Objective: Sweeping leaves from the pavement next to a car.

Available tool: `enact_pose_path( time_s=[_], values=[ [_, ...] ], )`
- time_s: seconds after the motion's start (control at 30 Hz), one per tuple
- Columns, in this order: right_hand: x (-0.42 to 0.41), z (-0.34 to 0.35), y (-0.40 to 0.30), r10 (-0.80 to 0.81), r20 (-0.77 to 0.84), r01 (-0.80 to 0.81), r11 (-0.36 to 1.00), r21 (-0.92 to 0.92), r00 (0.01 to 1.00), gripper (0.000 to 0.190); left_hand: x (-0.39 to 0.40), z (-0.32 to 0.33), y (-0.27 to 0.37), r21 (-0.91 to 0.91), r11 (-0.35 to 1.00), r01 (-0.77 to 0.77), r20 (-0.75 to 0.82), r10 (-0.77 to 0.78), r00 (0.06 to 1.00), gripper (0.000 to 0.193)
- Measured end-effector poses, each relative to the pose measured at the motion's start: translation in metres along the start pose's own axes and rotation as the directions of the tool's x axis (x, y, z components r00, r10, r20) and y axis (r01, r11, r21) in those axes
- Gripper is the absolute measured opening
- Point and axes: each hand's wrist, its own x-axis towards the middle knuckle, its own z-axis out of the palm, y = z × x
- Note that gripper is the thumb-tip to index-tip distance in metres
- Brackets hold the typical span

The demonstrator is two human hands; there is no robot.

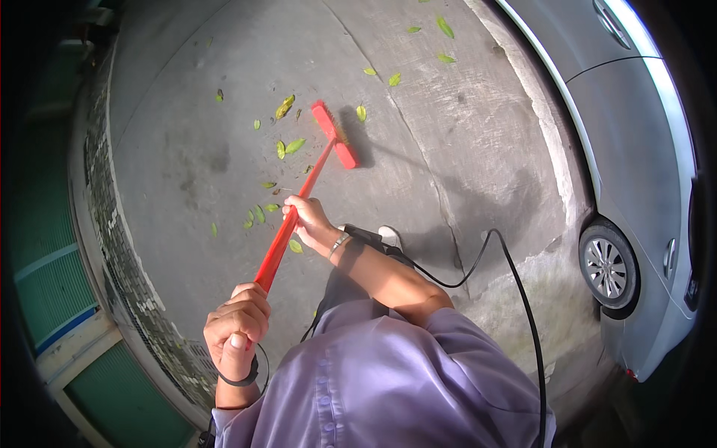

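Observation:
Both my hands grip the red handle [278,251] of a push broom. My left hand [238,322] is wrapped around its upper end, close to my body, with a dark band on the wrist. Lower down the shaft, my right hand [305,219] closes around it; a metal bracelet or watch band circles that wrist. The red broom head [335,134] is at or just above the concrete floor [448,162], its bristles facing right and partly blurred. Left of the head lie green and yellowing leaves [295,145]. Another leaf [361,113] is just to its right.
A silver car [627,140] with its wheel [609,266] stands along the right. Several more leaves [445,27] lie farther ahead. A paved strip [120,241] and green panels [50,280] border the left. A black cable [521,291] loops beside my right arm.

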Motion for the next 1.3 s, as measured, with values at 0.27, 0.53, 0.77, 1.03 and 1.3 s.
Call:
enact_pose_path(
  time_s=[0.27, 0.53, 0.77, 1.03, 1.3],
  values=[
    [0.020, -0.079, -0.065, -0.276, -0.330, 0.234, 0.958, -0.164, 0.903, 0.008, 0.029, -0.004, -0.093, -0.401, 0.912, 0.092, 0.067, -0.072, 0.995, 0.039],
    [0.106, -0.036, -0.046, -0.127, -0.321, 0.041, 0.964, -0.263, 0.939, 0.013, 0.068, -0.060, -0.117, -0.370, 0.910, 0.187, -0.022, -0.210, 0.977, 0.038],
    [0.158, 0.083, 0.013, 0.149, 0.082, -0.133, 0.976, -0.173, 0.985, 0.014, 0.101, -0.130, -0.064, -0.023, 0.996, 0.082, -0.068, -0.083, 0.994, 0.037],
    [0.140, 0.128, -0.045, -0.014, 0.099, 0.008, 0.998, 0.063, 0.995, 0.013, 0.163, -0.131, -0.033, -0.006, 0.999, -0.043, 0.114, 0.044, 0.993, 0.046],
    [0.120, 0.010, -0.244, -0.416, -0.321, 0.427, 0.903, -0.040, 0.851, 0.012, 0.276, -0.033, -0.118, -0.351, 0.935, -0.043, 0.375, 0.182, 0.909, 0.036]
  ],
)
